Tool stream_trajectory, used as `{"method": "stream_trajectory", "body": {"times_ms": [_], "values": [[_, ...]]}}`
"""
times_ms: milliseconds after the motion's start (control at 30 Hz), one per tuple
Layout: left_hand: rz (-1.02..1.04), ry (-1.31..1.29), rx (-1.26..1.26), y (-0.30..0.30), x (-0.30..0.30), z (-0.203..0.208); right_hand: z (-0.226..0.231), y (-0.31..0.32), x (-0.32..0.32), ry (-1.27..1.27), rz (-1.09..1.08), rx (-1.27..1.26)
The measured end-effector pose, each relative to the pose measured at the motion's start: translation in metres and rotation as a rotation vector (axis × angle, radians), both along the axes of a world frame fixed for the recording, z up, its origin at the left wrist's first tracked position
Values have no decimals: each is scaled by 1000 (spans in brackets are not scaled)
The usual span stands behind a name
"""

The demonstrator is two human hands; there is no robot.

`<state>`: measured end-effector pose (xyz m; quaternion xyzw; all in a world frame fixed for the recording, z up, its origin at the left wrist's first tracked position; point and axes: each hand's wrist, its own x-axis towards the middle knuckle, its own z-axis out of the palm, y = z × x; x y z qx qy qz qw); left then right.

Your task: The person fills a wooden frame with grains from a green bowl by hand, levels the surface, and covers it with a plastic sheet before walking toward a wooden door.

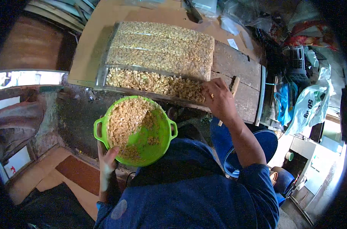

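My left hand [109, 157] grips the rim of a bright green two-handled basin [172, 131], thumb over its edge. Pale tan flake-like pieces [127, 116] are heaped on the basin's left side, leaving green bottom showing at the right; I cannot tell what food they are. On the wooden table, clear plastic [158, 47] covers several rows of the same pieces. The nearest row [150, 82] lies uncovered along the table's front edge. At this row's right end, my right hand [220, 98] reaches down with curled fingers closed on some pieces.
A wooden stick [235, 86] lies just right of my right hand on the bare planks [240, 63]. Blue tubs [263, 143] stand below my right forearm. A white sack [312, 101] and a blue plastic bag [284, 99] hang at the right.
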<state>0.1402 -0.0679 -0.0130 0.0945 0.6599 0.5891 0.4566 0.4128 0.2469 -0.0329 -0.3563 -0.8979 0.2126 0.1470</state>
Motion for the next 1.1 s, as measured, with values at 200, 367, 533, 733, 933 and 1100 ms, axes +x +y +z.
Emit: {"method": "stream_trajectory", "body": {"times_ms": [200,367,533,733,933,1100], "values": [[3,-2,58,11,3,9,3,-4,15,16,-94,-96],[3,-31,17,5,0,5,7,-9,29,-35,-92,-162],[-26,-27,-9,3,-2,3,7,-11,39,-27,-114,-157],[16,12,146,3,-3,-7,7,-10,38,-15,-160,-211],[-16,1,188,-1,-4,-14,7,-13,36,-37,-121,-176],[-44,26,159,10,1,5,2,-12,36,-12,-159,-176]]}}
